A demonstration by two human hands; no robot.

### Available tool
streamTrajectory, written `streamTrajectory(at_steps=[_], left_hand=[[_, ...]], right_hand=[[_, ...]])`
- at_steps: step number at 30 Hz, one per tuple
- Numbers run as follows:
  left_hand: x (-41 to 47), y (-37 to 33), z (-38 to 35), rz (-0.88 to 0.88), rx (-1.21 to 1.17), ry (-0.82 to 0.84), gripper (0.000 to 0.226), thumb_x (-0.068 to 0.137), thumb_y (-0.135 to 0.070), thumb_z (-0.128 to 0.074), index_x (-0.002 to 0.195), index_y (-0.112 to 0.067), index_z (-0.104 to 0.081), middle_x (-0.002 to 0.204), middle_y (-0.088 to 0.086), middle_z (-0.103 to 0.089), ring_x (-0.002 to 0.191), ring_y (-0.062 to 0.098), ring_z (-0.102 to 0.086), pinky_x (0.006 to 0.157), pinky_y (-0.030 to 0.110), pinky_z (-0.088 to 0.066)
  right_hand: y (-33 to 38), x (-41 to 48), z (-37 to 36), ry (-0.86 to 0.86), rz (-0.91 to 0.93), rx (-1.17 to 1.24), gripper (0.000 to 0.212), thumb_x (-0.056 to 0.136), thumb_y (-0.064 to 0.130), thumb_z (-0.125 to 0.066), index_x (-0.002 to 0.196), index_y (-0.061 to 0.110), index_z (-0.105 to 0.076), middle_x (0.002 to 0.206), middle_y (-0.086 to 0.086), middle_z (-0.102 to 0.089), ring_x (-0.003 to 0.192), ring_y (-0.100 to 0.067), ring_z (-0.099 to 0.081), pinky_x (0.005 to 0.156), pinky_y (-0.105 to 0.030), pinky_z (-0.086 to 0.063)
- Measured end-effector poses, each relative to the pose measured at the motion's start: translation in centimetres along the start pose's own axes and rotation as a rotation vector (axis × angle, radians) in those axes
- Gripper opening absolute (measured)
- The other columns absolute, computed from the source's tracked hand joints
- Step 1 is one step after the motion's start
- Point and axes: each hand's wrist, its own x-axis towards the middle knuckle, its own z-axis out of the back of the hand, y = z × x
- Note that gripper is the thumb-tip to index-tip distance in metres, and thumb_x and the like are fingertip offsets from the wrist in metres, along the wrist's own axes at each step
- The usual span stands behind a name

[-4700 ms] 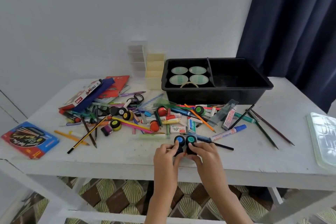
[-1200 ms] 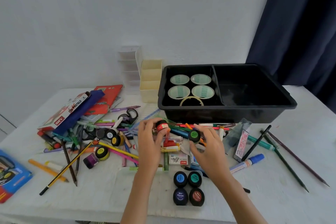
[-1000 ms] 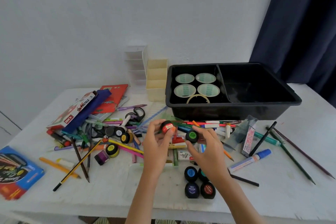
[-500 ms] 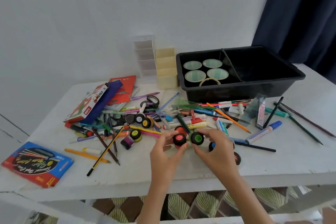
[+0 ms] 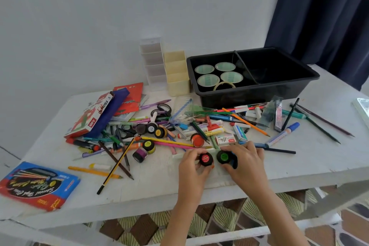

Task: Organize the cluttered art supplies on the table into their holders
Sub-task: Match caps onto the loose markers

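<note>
The left hand's [image 5: 194, 164] fingers [image 5: 189, 154] were curled round a red-lidded paint pot [image 5: 206, 159], which sat at the 3 o'clock side of that hand with its lid facing up. The right hand's [image 5: 247, 161] fingers [image 5: 236, 149] were clamped the same way on a green-lidded paint pot [image 5: 223, 157], at that hand's 9 o'clock. The two pots stood just beside each other between the hands, low over the white table [image 5: 309, 158] near its front edge. Whether they rested on it could not be told. A dark pot with a blue rim [image 5: 234, 163] showed partly under the right palm.

Taking the hands as the dial's centre, an orange pot [image 5: 197, 140] lay on its side near 12 o'clock and a small staples box [image 5: 225, 139] near 1 o'clock. At 9 o'clock were a purple pot [image 5: 139, 155] and a yellow-lidded pot [image 5: 148, 146] among loose pencils and pens. A blue-capped marker [image 5: 283, 134] lay toward 2 o'clock. Farther out at 12 to 1 o'clock stood the black tray [image 5: 259, 94], with tape rolls [image 5: 208, 81] in its left compartment. A cream holder [image 5: 177, 78] and a clear holder [image 5: 151, 60] stood at 11 o'clock, an oil pastels box [image 5: 93, 114] at 10 o'clock and a blue packet [image 5: 38, 185] at 8 o'clock.
</note>
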Motion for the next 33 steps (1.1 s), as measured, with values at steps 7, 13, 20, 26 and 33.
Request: streamTrajectory(at_steps=[7,13,20,26,33], left_hand=[[0.3,0.3,-0.3,-0.051,0.099,0.015,0.031,0.076,0.0,-0.073,0.101,-0.015,-0.062,0.105,-0.004,-0.049,0.096,-0.004,-0.054,0.084,0.01,-0.048],[0.7,0.0,-0.8,-0.01,0.161,0.037,0.034,0.076,0.004,-0.071,0.1,-0.015,-0.057,0.107,-0.003,-0.046,0.096,0.005,-0.056,0.087,0.019,-0.049],[1.0,-0.1,-1.0,-0.04,0.315,0.056,0.034,0.077,0.002,-0.069,0.102,-0.015,-0.053,0.106,-0.005,-0.044,0.095,0.011,-0.055,0.079,0.011,-0.044],[0.8,-0.8,0.5,-0.04,0.289,0.009,0.024,0.1,-0.027,-0.036,0.114,-0.019,-0.054,0.11,-0.007,-0.048,0.091,-0.009,-0.045,0.075,0.001,-0.034],[1.5,-0.1,2.8,-0.011,0.247,-0.127,0.027,0.101,-0.028,-0.033,0.103,-0.018,-0.059,0.097,-0.005,-0.057,0.087,-0.002,-0.051,0.07,0.004,-0.035]], right_hand=[[-0.4,1.1,0.5,0.13,-0.013,0.029,0.049,0.066,0.019,-0.082,0.113,0.026,-0.067,0.099,0.008,-0.054,0.1,-0.018,-0.044,0.08,-0.03,-0.023],[-0.1,1.4,0.1,0.155,0.03,-0.061,0.053,0.048,0.01,-0.09,0.097,0.022,-0.073,0.084,0.007,-0.061,0.085,-0.024,-0.053,0.072,-0.033,-0.029],[0.8,1.9,1.4,0.24,0.062,-0.13,0.044,0.076,0.025,-0.074,0.119,0.029,-0.063,0.107,0.008,-0.06,0.106,-0.021,-0.046,0.084,-0.034,-0.028],[2.1,2.9,3.2,0.244,0.039,-0.063,0.036,0.09,0.037,-0.052,0.125,0.031,-0.055,0.122,0.01,-0.053,0.116,-0.014,-0.039,0.097,-0.033,-0.026],[5.7,6.0,0.6,0.271,0.176,0.047,0.027,0.093,0.031,-0.049,0.119,0.027,-0.058,0.115,0.008,-0.055,0.113,-0.013,-0.041,0.095,-0.031,-0.03]])
